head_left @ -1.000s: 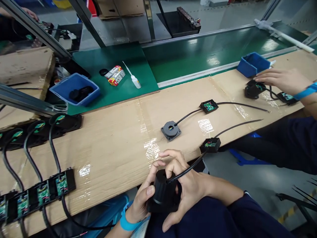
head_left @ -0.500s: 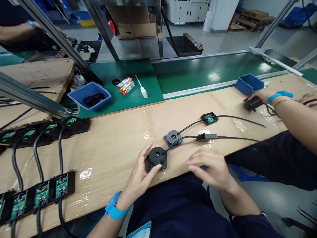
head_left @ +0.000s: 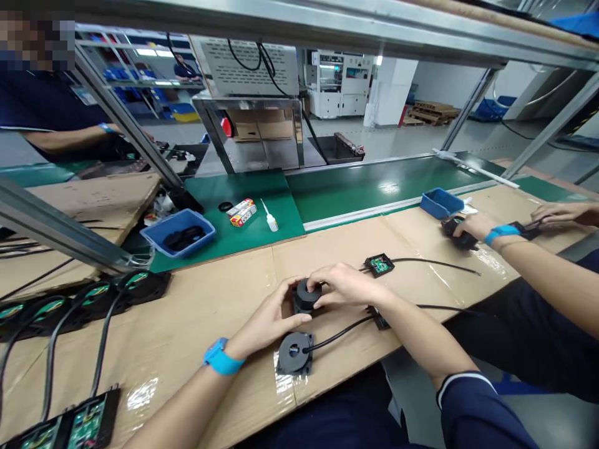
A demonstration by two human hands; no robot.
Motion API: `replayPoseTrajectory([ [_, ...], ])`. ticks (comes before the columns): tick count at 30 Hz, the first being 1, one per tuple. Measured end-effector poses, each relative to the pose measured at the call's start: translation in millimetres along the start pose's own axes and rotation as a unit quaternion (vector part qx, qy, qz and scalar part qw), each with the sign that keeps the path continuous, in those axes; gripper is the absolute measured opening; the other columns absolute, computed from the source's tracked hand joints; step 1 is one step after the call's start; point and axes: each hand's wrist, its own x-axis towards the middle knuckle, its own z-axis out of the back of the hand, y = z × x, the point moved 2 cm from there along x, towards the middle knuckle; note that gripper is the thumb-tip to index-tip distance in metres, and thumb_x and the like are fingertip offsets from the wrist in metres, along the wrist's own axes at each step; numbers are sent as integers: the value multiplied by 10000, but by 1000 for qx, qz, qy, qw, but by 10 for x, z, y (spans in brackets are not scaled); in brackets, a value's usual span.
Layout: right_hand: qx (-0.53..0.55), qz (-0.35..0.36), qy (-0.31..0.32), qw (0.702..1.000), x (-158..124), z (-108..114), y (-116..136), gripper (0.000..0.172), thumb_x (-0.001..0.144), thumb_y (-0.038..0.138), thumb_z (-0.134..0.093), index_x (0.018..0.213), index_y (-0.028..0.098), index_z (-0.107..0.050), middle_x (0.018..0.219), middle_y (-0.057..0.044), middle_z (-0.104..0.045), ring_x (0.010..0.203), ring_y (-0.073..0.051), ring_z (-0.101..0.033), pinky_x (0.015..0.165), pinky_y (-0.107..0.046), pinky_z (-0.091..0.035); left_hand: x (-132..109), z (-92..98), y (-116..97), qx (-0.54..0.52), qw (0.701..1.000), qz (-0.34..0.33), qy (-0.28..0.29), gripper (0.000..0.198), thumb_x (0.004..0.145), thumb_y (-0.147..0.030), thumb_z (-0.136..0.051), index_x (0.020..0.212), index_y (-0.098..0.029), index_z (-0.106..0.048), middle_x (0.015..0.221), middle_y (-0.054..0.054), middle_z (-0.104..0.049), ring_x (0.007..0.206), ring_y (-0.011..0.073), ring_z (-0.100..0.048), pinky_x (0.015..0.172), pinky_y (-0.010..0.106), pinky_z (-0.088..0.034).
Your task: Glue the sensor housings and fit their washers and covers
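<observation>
A round black cap [head_left: 305, 300] sits on the far one of two black cable-fitted housings. My right hand [head_left: 344, 285] grips this cap from above and the right, fingertips on its top and side. Wrapped round the left side of the same housing, my left hand [head_left: 267, 321] has its thumb at the front; the fingers partly hide the base. Closer to me lies the other round housing [head_left: 294, 353], flat on its square flange with coloured wires in its centre hole. Its black cable [head_left: 339, 333] runs right to a small box [head_left: 380, 318], partly behind my right forearm.
An open box with a green circuit board [head_left: 379, 265] lies beyond my right arm. Several cabled housings [head_left: 135, 287] stand at left. A blue bin [head_left: 180, 234], a small carton [head_left: 242, 212] and a white bottle [head_left: 272, 222] are behind. A co-worker's hand [head_left: 472, 227] handles black parts at right.
The black cap has gone from the near housing to the far one. Both my hands have moved to the far housing, the right one closing on the cap. The view has tilted up.
</observation>
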Motion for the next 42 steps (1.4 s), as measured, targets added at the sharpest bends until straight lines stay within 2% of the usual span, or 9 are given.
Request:
replayPoseTrajectory([
  [4,65,17,-57,996,67,7,166,318,859,404,-822,1053,210,-662,989,6,-714,819,-123,-648,750,-227,-487,-12,-23,-93,-26,999,-28,-22,554,887,-498,-743,1344,-236,-571,1361,116,-631,1303,331,-572,1122,452,-451],
  [9,163,60,-37,984,56,6,311,434,799,463,-862,1060,230,-604,1130,-37,-612,1016,-174,-633,853,-279,-533,-219,-47,-84,-205,978,45,19,711,926,-582,-647,1514,-282,-383,1352,116,-632,1238,346,-628,968,436,-536],
  [15,216,37,-48,975,40,-15,387,474,725,448,-916,890,220,-534,1185,-53,-607,1066,-192,-640,873,-291,-545,-284,-91,-32,-307,941,138,19,740,845,-618,-711,1470,-258,-545,1463,100,-585,1389,409,-513,1151,515,-444],
  [22,208,62,-81,973,44,-113,405,504,724,496,-906,880,228,-508,1122,-35,-555,1042,-178,-623,866,-275,-546,-325,-33,105,-311,939,145,18,773,821,-668,-703,1454,-240,-579,1463,122,-600,1350,433,-557,1144,545,-459],
  [28,150,36,-111,982,-9,-70,181,450,808,478,-853,1055,226,-574,1081,-30,-660,980,-176,-649,888,-305,-536,-199,127,136,-137,987,86,23,851,824,-624,-757,1550,-301,-454,1563,116,-516,1421,400,-499,1212,550,-375],
  [32,57,105,-28,993,-109,-82,195,574,720,573,-884,1090,227,-615,1244,-100,-650,1246,-268,-600,1051,-395,-512,-93,242,162,-51,994,84,47,688,748,-448,-886,1366,-242,-663,1538,128,-551,1506,395,-386,1296,542,-203],
  [35,-45,142,-3,989,-168,-205,330,750,678,703,-845,1196,210,-619,1523,-200,-484,1437,-391,-456,1147,-540,-443,-97,304,144,-34,994,78,65,685,852,-578,-755,1436,-255,-603,1573,129,-517,1541,374,-341,1303,541,-174],
  [38,-135,137,2,981,-156,-390,457,864,695,804,-756,1294,198,-610,1596,-265,-373,1441,-506,-415,1072,-675,-455,-123,352,182,-66,994,81,43,767,959,-707,-492,1579,-267,-392,1581,145,-503,1522,352,-386,1299,542,-185],
  [42,-208,122,23,970,-54,-558,502,734,833,781,-632,1359,269,-638,1582,-259,-382,1325,-494,-543,920,-668,-537,-54,405,342,-129,983,119,-48,856,904,-780,-486,1577,-276,-323,1514,141,-569,1412,377,-521,1269,538,-276],
])
